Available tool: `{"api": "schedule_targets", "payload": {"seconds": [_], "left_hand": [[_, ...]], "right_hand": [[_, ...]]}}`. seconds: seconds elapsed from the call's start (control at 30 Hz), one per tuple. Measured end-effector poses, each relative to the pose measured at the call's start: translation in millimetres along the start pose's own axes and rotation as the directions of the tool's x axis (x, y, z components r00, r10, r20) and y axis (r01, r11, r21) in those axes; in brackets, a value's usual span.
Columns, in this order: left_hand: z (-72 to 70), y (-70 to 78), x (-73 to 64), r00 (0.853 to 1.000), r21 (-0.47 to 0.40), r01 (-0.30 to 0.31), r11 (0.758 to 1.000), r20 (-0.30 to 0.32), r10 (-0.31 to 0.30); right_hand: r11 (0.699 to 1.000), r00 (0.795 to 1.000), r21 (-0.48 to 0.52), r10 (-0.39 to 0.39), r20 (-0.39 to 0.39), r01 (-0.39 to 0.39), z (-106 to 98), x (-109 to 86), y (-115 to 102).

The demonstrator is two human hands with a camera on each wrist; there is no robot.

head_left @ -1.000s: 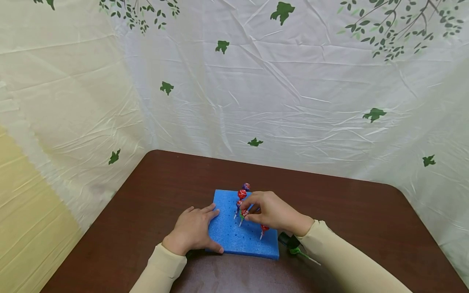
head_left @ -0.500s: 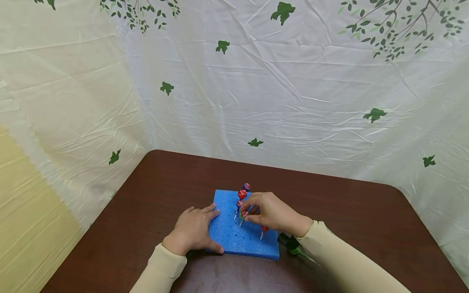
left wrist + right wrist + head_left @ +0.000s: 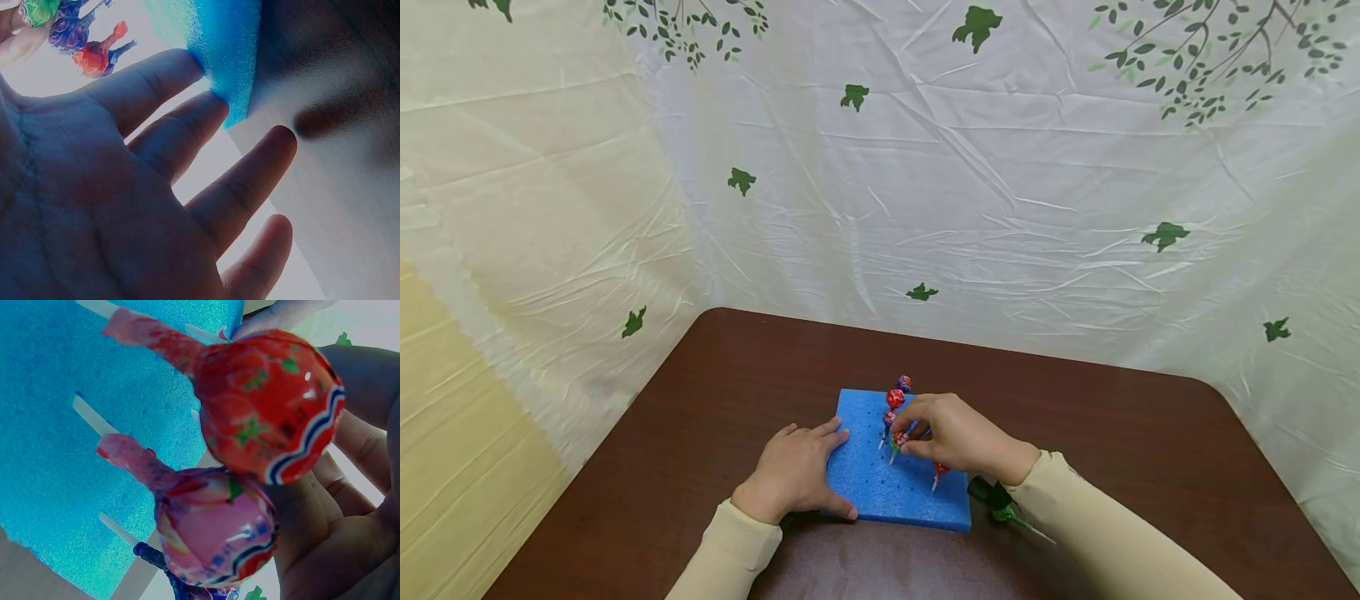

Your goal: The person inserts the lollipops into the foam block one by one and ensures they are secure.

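Note:
A blue foam block (image 3: 868, 492) with small holes lies on the table, several wrapped lollipops standing in it. My left hand (image 3: 797, 468) rests at the block's left side with fingers spread, fingertips on the edge of the block (image 3: 234, 62). With thumb and fingers, my right hand (image 3: 958, 433) pinches a green-and-red lollipop (image 3: 899, 438), whose white stick meets the foam. Close behind it stand a red lollipop (image 3: 895, 398) and purple ones. In the right wrist view, a large red lollipop (image 3: 269, 406) and a pink lollipop (image 3: 215, 528) partly cover my right hand.
A green lollipop (image 3: 1006, 516) lies on the brown table (image 3: 775, 350), right of the block, near the dark wrist camera and my right sleeve (image 3: 1105, 525). Behind the table hangs a white curtain (image 3: 1000, 208) with leaf prints.

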State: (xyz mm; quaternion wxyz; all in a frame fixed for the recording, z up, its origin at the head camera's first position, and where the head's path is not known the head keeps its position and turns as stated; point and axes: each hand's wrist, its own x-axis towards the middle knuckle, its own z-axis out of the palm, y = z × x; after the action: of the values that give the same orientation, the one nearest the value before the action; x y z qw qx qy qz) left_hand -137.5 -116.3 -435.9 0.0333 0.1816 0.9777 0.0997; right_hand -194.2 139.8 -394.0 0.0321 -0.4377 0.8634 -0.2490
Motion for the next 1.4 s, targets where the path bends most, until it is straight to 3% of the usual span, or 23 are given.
{"api": "schedule_targets", "payload": {"seconds": [0.43, 0.8, 0.97, 1.1, 1.4], "left_hand": [[2.0, -1.1, -1.7, 1.0, 0.0, 0.002, 1.0, 0.005, -0.002], [2.5, -1.7, -3.1, 1.0, -0.004, -0.006, 1.0, -0.01, 0.006], [2.0, -1.7, -3.5, 1.0, -0.007, -0.009, 1.0, -0.013, 0.009], [1.7, -1.7, -3.2, 1.0, -0.01, -0.009, 1.0, -0.008, 0.009], [1.3, -0.6, -3.1, 1.0, -0.003, -0.002, 1.0, -0.004, 0.002]], "right_hand": [[1.0, 1.0, -0.022, 0.004, -0.003, -0.004, -4, -3.2, -2], [0.999, 0.996, 0.032, 0.021, -0.087, -0.018, -34, -16.7, -2], [0.999, 0.99, 0.045, 0.033, -0.136, -0.028, -47, -29.2, 6], [0.995, 0.983, 0.061, 0.089, -0.16, -0.08, -51, -43.8, 16], [0.979, 0.974, 0.098, 0.192, -0.117, -0.182, -42, -79.6, 40]]}}
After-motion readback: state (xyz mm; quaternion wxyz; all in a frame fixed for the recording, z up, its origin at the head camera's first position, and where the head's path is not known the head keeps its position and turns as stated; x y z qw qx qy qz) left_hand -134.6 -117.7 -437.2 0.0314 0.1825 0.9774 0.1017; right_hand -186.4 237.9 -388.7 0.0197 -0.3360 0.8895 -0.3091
